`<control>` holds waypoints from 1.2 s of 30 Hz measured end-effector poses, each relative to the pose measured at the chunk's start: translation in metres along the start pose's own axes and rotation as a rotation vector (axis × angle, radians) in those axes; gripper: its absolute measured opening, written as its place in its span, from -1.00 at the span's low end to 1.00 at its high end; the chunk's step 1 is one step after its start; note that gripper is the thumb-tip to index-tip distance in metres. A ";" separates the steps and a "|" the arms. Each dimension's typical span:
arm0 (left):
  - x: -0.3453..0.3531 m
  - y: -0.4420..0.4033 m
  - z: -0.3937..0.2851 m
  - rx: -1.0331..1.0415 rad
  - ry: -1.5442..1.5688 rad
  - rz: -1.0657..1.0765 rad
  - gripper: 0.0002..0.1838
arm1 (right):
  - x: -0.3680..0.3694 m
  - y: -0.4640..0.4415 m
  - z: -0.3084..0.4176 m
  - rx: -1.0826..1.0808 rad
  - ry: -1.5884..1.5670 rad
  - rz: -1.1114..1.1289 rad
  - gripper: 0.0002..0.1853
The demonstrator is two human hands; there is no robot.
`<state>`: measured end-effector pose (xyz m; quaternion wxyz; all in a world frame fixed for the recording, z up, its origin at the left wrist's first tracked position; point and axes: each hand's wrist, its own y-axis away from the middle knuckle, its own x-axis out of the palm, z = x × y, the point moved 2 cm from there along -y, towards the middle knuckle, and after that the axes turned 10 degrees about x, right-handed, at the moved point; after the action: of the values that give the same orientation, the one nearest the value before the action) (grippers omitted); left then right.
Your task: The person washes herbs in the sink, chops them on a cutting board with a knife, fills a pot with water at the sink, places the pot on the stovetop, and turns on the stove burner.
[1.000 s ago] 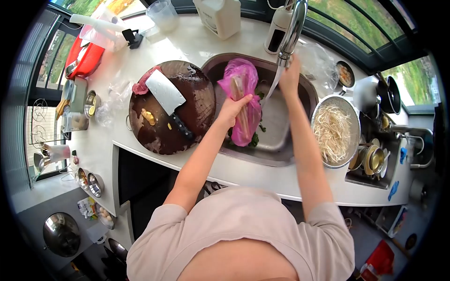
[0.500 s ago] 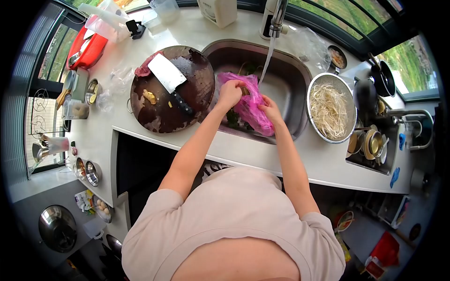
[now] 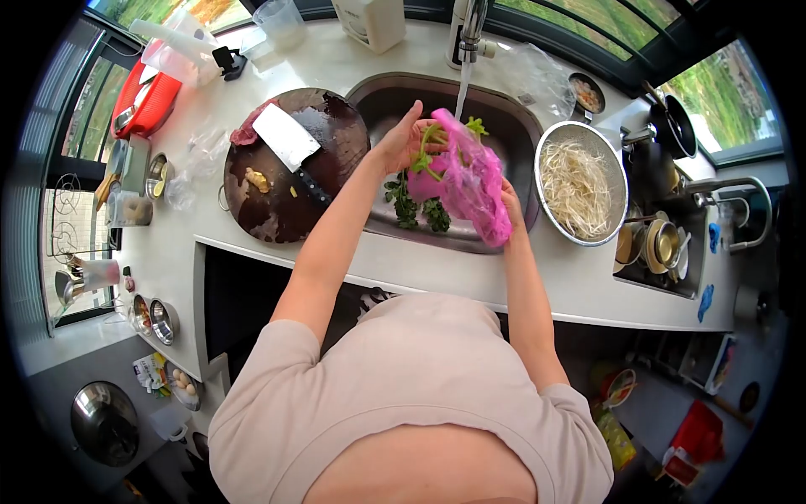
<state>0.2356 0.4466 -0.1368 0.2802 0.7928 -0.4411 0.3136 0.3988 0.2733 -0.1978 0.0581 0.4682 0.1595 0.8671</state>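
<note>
Over the sink (image 3: 514,134), held a pink plastic bag (image 3: 470,181) aslant, just on the near side of the running water (image 3: 463,94). Gripped the bag's right side with the right hand (image 3: 510,207), fingers curled against the crumpled plastic and partly hidden by it. Turned the left hand (image 3: 401,144), thumb raised well away from the fingers, toward the green stalks (image 3: 428,139) at the bag's upper left; could not tell, with fingertips partly behind the greens, whether closed on stems or merely resting against them. Showed darker leaves (image 3: 405,202) in the basin beneath.

Seemed best, by judgement, to pinch only plastic on the right, without squeezing stems inside, and to take the stalks together on the left, near the thick ends, so as not to snap or bruise them. Seemed prudent also to work within the rim, to catch drips and loose leaves, and to tilt the bag's folds away from the stream. Risked tearing so thin a film with a hard tug; called for short, gentle pulls. Called for care, too, with the left forearm, near the cleaver (image 3: 285,137) on the chopping board (image 3: 285,214).
</note>
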 end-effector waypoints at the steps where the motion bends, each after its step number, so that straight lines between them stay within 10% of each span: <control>1: 0.004 0.007 0.004 0.056 0.157 0.128 -0.43 | 0.005 -0.004 -0.002 -0.019 -0.036 0.014 -0.65; 9: -0.015 0.007 0.066 0.076 -0.061 -0.374 -0.69 | 0.009 -0.024 -0.027 0.101 0.328 -0.232 -0.72; 22: -0.083 -0.011 0.067 0.264 0.260 -0.626 -0.81 | -0.052 0.007 -0.001 -0.439 0.681 -1.013 -0.56; 30: -0.148 -0.047 0.076 0.472 -0.063 -0.799 -0.51 | 0.032 0.071 0.024 -0.080 1.654 -0.666 -0.73; 36: -0.165 -0.042 0.085 0.177 -0.213 -0.906 -0.45 | 0.096 0.085 0.082 -0.405 1.094 -0.655 -0.83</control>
<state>0.2252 0.4908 -0.3216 0.2734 0.9540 -0.0489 0.1131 0.4174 0.2352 -0.0516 0.3159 -0.1318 0.1340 0.9300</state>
